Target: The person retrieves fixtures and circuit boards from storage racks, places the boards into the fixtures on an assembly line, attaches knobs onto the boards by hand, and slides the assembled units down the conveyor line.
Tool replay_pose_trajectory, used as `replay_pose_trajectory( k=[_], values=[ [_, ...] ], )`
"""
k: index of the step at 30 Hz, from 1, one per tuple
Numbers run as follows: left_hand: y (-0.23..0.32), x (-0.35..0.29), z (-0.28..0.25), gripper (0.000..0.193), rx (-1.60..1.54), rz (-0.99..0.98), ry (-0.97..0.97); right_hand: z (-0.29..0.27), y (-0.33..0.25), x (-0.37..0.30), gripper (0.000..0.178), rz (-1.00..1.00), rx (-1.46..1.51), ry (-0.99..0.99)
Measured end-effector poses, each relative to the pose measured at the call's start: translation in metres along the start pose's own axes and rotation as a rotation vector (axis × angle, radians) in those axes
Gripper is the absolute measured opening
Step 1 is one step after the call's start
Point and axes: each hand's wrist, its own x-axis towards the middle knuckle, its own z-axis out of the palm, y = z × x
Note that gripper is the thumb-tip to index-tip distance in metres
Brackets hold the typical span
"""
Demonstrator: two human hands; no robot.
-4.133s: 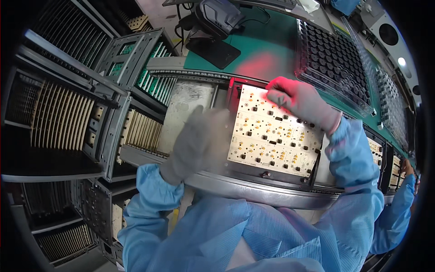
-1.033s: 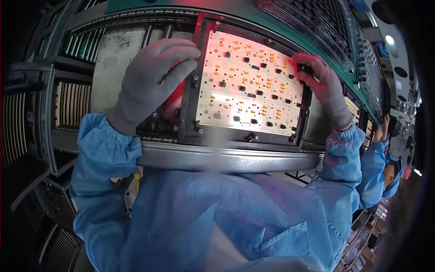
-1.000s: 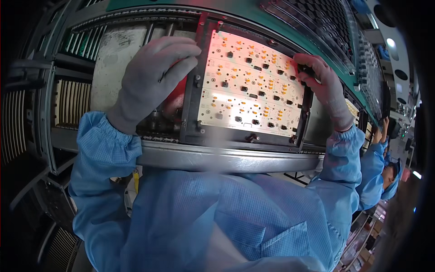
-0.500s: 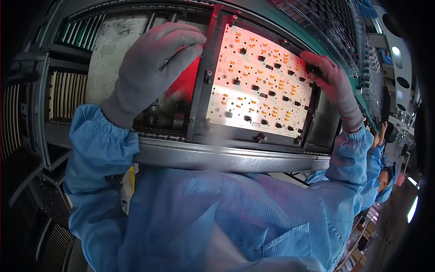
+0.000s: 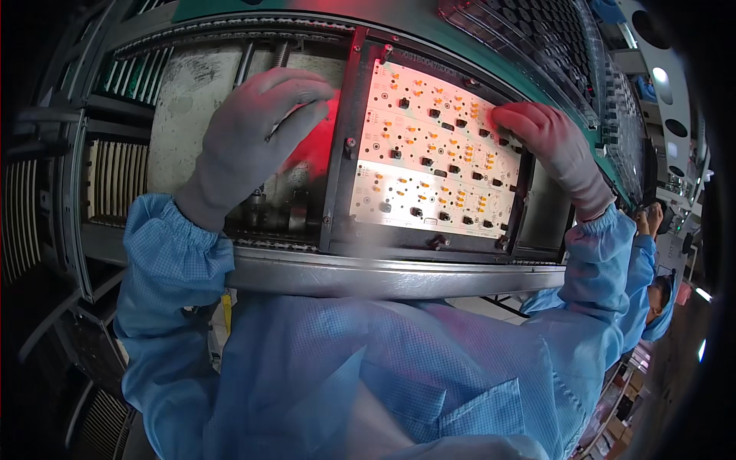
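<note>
A white circuit board (image 5: 429,165) lies in a dark frame (image 5: 343,153), with rows of orange parts and black square parts standing on it. My right hand (image 5: 556,146), in a pale grey glove, reaches over the board's far right corner, fingers bent and pinched together at the board's edge. Whatever is between its fingertips is hidden. To the left of the frame hovers my left hand (image 5: 257,138), also gloved, with its fingers curled and thumb brought up against them. I cannot make out anything in its grip. Red light falls on both gloves.
A metal rail (image 5: 383,280) runs along the near side, in front of my blue gown. Black trays of round parts (image 5: 529,46) stand beyond the board. A slotted rack (image 5: 115,180) is at the left. Another person's hand (image 5: 650,218) shows at the far right.
My right hand has shifted a little left and down onto the board's corner, its fingers closing. The left hand has dropped slightly lower, with its fingers still curled. The view has tilted slightly.
</note>
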Motion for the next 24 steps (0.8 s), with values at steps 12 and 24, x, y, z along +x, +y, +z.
replay_pose_trajectory(
  k=[12,24],
  values=[
    [-0.008,-0.006,-0.003,0.019,0.027,-0.007,-0.022,0.004,0.0,-0.004,0.054,0.229,0.308,0.043],
    [-0.012,-0.008,0.002,0.02,0.063,0.033,-0.008,0.001,0.009,-0.009,0.049,-0.07,-0.143,0.016]
  ],
)
